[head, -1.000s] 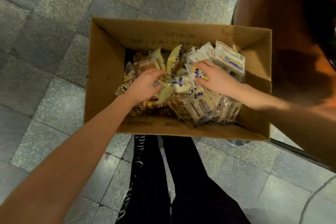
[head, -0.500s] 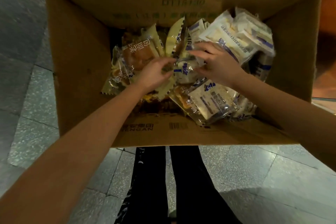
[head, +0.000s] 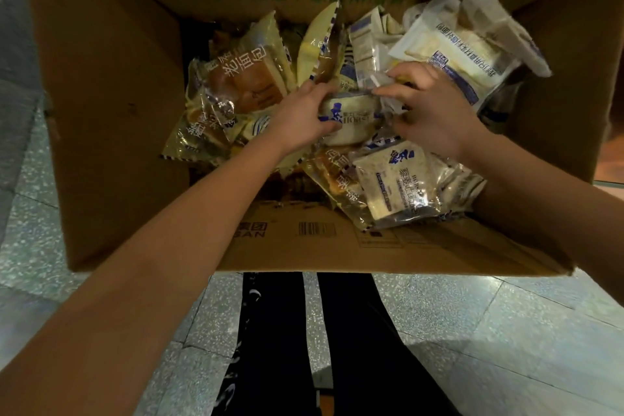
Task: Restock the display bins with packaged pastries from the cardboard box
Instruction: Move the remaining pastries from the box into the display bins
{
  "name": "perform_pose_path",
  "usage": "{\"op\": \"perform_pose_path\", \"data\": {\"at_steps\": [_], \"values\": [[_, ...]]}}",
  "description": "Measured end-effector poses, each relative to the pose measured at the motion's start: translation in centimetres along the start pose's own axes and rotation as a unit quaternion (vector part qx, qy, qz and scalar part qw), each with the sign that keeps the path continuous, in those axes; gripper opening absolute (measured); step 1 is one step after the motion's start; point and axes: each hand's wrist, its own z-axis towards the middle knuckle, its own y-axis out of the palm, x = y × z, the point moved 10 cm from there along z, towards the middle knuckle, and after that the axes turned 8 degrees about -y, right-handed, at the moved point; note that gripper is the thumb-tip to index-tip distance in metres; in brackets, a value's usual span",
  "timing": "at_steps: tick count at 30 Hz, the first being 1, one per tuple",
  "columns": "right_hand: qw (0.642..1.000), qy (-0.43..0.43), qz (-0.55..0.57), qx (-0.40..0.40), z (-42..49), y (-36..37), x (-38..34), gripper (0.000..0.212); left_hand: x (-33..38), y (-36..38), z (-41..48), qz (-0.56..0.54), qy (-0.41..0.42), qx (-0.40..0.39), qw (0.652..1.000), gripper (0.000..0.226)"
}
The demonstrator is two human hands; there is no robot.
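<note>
Head view: since a moment ago, left hand (head: 300,121) and right hand (head: 429,111) have closed fingers (head: 395,89) round one white, blue-printed plastic pastry packet (head: 354,118) mid-pile in the brown cardboard box (head: 111,111); lift-out likely next.

The cardboard box (head: 111,111) is open above; heaped pastry packets (head: 398,186) crowd its floor between four tall walls.
</note>
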Motion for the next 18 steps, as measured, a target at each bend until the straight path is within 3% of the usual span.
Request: {"op": "perform_pose_path", "data": {"at_steps": [4,9,14,18], "values": [[0.999,-0.013,0.028,0.009,-0.7,-0.4,0.1,0.044,0.2,-0.1,0.6,-0.139,-0.021,-0.013,0.99,0.043],[0.997,-0.05,0.051,0.026,-1.3,-1.0,-0.6,0.042,1.8,1.8,1.0,-0.148,-0.024,-0.097,0.984,0.06],[0.992,-0.056,0.089,0.068,-2.5,-1.6,-0.4,0.033,1.2,1.0,-1.1,-0.25,-0.039,-0.066,0.965,0.055],[0.989,-0.029,0.072,0.127,-4.4,-2.6,-0.1,0.031,-1.7,-2.4,-3.3,-0.256,-0.066,-0.028,0.964,0.052]]}}
